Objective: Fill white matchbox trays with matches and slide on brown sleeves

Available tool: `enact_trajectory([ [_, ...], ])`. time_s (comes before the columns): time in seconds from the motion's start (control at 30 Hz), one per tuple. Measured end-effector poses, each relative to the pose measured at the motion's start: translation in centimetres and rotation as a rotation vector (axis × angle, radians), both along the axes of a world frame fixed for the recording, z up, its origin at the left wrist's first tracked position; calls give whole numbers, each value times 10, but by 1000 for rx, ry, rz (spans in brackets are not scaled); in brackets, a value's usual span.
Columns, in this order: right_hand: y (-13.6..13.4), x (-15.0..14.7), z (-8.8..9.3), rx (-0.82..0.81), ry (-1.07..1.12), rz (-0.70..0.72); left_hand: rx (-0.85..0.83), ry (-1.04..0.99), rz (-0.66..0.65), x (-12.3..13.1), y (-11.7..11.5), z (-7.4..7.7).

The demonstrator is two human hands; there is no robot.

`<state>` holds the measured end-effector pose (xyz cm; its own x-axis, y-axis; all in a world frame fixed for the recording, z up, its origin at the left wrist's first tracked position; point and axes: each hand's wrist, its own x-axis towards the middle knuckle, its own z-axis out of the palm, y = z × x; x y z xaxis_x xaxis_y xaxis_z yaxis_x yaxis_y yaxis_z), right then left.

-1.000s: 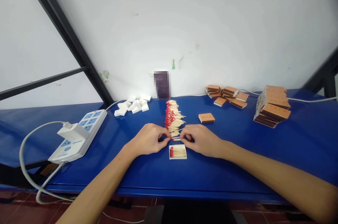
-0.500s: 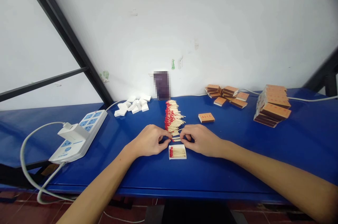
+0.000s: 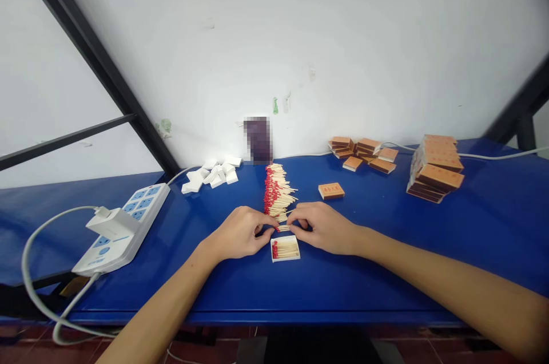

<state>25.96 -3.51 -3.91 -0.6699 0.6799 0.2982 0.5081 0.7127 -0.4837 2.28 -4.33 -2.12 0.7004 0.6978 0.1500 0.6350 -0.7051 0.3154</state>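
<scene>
A few matches lie crosswise between my hands, just behind a white matchbox tray. My left hand pinches them at the red heads, and my right hand grips the plain stick ends. Inside the tray a layer of matches rests with red heads to the left. Directly beyond my fingertips spreads a long pile of loose matches, heads also to the left. Fingers partly hide the pinched sticks.
White empty trays are heaped at the back left. One orange matchbox lies right of the pile; more matchboxes sit behind it, with stacked matchboxes farther right. A power strip with cables occupies the left of the blue table.
The camera view has shifted slightly, moving the scene a little left. My hands stay on the matches behind the tray, with their fingertips slightly closer together.
</scene>
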Motion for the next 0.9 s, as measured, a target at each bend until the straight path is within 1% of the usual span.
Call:
enact_trajectory([
  [0.13, -1, 0, 1, -9, -17, 2, -11, -4, -5, 0, -1, 2],
  [0.3, -1, 0, 2, -7, 22, -5, 34, -30, 26, -1, 0, 3],
  [0.5, 0, -2, 1, 23, 82, -88, 32, -24, 51, -2, 0, 2],
  [0.63, 2, -3, -1, 32, 76, -139, 38, -9, 59, -2, 0, 2],
  [0.9, 2, -2, -1, 21, 24, -122, 18, 0, 26, 0, -2, 6],
])
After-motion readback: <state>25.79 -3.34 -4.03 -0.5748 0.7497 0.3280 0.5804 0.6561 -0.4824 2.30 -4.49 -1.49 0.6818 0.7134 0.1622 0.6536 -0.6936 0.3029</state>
